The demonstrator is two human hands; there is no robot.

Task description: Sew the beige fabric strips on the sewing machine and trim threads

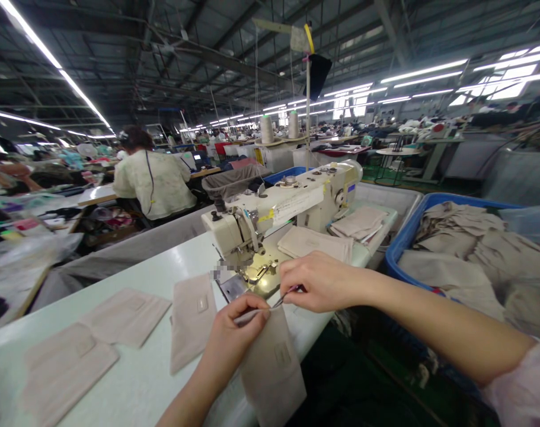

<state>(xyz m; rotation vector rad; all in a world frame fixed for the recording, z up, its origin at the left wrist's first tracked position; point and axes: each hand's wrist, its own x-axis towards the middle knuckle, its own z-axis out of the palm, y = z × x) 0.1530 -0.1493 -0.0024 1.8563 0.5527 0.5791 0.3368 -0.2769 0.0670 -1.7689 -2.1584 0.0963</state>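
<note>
My left hand (238, 329) pinches the top edge of a beige fabric piece (272, 382), which hangs down over the table's front edge with a small label patch on its face. In my right hand (316, 281), closed fingers grip small thread snips (291, 290), whose metal tip is at the upper corner of that fabric. Just behind both hands stands a cream sewing machine (291, 198) with a shiny metal bed plate (261, 274). Left of my left hand lies a similar labelled fabric piece (192, 317) on the pale table.
Two more labelled pieces overlap at the left (127, 314). Stacked beige fabric (316, 243) sits beside the machine's arm. A blue bin (396, 252) on the right holds beige cloth. Thread cones (267, 129) stand behind the machine. Another person (154, 178) sits at the back left.
</note>
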